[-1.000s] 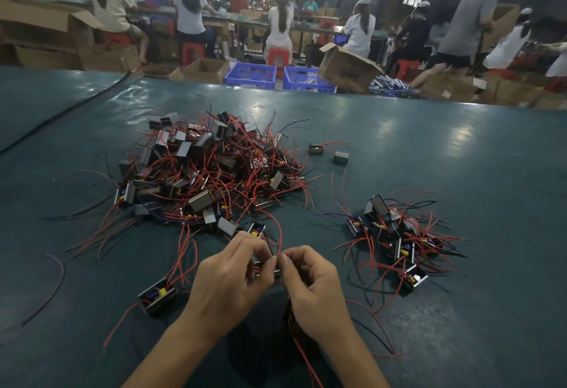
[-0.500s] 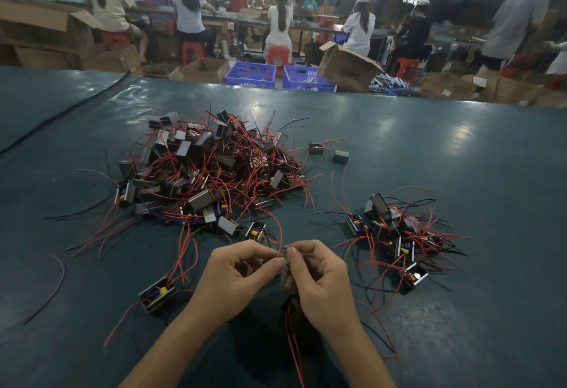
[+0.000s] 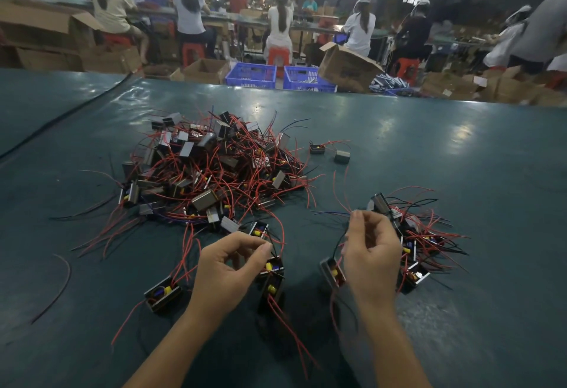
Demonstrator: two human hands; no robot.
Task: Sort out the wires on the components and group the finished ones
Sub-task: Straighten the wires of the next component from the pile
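Observation:
A big tangled pile of black box components with red wires (image 3: pixel 211 173) lies left of the table's centre. A smaller pile of components (image 3: pixel 414 234) sits to the right. My left hand (image 3: pixel 227 271) pinches thumb and forefinger on the wires of a component (image 3: pixel 272 280) with yellow parts, which rests under it on the table. My right hand (image 3: pixel 371 252) is raised just left of the smaller pile. It pinches thin wires from which another component (image 3: pixel 333 272) dangles by the palm.
One component (image 3: pixel 162 295) lies alone left of my left hand. Two loose components (image 3: pixel 317 149) (image 3: pixel 342 156) sit behind the piles. A stray red wire (image 3: pixel 61 280) lies far left on the green table (image 3: pixel 460 157). Boxes, blue crates and seated workers are beyond the far edge.
My hands were together on one bundle in front of me. They have drawn apart: the right hand moved right toward the smaller pile with a component, the left stayed with another.

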